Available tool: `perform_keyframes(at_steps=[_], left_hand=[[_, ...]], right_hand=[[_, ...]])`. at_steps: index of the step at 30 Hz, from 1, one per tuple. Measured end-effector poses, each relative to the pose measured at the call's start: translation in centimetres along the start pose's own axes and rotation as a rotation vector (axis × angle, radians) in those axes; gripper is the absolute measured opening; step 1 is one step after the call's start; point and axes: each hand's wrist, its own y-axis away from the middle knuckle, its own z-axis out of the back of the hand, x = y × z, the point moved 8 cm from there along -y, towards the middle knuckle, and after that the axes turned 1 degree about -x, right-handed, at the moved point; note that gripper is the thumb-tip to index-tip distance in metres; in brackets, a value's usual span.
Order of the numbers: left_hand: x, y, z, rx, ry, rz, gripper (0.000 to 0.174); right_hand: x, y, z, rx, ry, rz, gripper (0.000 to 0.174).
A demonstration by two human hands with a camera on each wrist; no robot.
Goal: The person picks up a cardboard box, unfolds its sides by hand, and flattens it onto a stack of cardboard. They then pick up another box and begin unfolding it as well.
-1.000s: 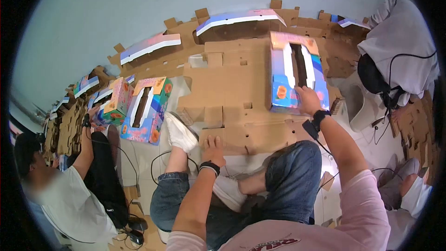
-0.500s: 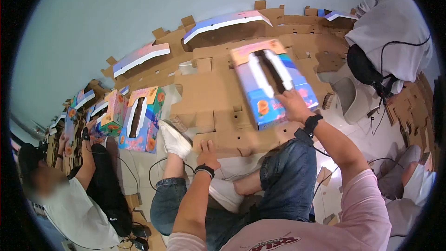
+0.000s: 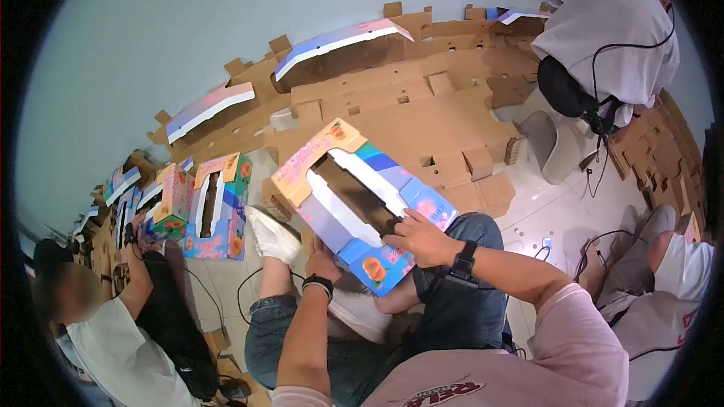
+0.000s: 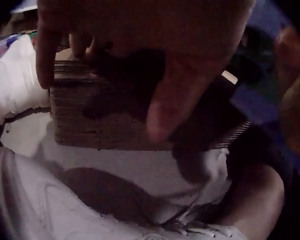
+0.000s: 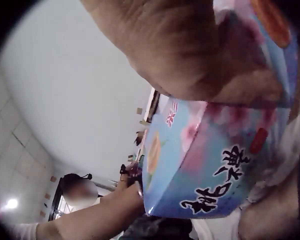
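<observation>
A printed cardboard carton (image 3: pixel 435 207), pink, orange and blue with peach pictures and a long slot in its top, hangs tilted over my lap. My right hand (image 3: pixel 426 241) grips it by the slot's edge near its lower end. The right wrist view shows the carton's blue end (image 5: pixel 215 170) with dark lettering, close under the palm. Partly behind the carton's near corner is my left hand (image 3: pixel 323 262). In the left wrist view its fingers and thumb (image 4: pixel 172 100) reach down loosely over the edge of a stack of flat cardboard (image 4: pixel 105 120).
Brown cardboard sheets (image 3: pixel 392 132) cover the floor ahead, up to the wall. Two finished-looking cartons stand at left, the nearer one (image 3: pixel 235 215) beside my shoe (image 3: pixel 271 234). A person (image 3: pixel 121 324) sits at left, another (image 3: pixel 611 38) at far right beside a pale stool (image 3: pixel 547 136).
The right hand has brought the carton leftward and nearer to me, turning it aslant. The left hand has stayed near the stack's front edge, and the carton now partly overlaps it.
</observation>
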Motion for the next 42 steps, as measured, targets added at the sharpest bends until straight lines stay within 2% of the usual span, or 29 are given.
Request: perform_keyframes(at_steps=[1,4,6,12,14,16,18,20,21,28,31,38,42], left_hand=[[0.1,0.6,0.7,0.009,0.093,0.053,0.101],[-0.2,1.0,1.7,-0.009,0.089,0.059,0.105],[-0.2,0.9,1.5,0.047,0.083,0.101,0.108],[-0.1,1.1,1.7,0.045,0.096,0.1,0.107],[-0.8,1.4,2.7,0.078,0.058,0.062,0.107],[-1.1,1.4,2.4,0.114,0.013,0.021,0.108],[0.0,1.0,1.6,0.025,0.137,0.112,0.11],[0.1,0.7,0.9,0.008,0.125,0.111,0.11],[0.1,0.8,1.1,-0.009,0.113,0.109,0.111],[0.1,1.3,0.9,-0.007,0.204,0.097,0.117],[0.1,1.8,1.0,-0.061,0.249,0.092,0.118],[0.2,2.7,0.2,-0.165,0.35,0.079,0.118],[1.0,2.6,-0.5,-0.237,0.407,0.021,0.109]], right_hand=[[0.3,0.1,0.3,-0.022,-0.023,-0.01,0.056],[1.0,0.4,2.3,-0.084,-0.04,-0.01,0.059],[0.2,0.9,3.3,-0.084,-0.023,-0.013,0.06],[-3.1,2.1,6.7,-0.181,0.065,-0.22,0.063],[-4.7,2.6,5.9,-0.173,0.115,-0.246,0.063],[-7.2,3.3,4.1,-0.161,0.183,-0.351,0.07],[-8.5,3.1,2.5,-0.175,0.225,-0.395,0.066],[-9.2,2.9,1.9,-0.235,0.244,-0.471,0.063],[-9.0,2.7,2.0,-0.25,0.237,-0.469,0.053],[-8.0,3.2,2.7,-0.274,0.22,-0.456,0.054],[-7.1,3.3,2.9,-0.272,0.217,-0.455,0.054],[-3.0,3.2,2.4,-0.243,0.123,-0.29,0.057],[0.4,1.6,2.4,-0.187,0.016,-0.264,0.059]])
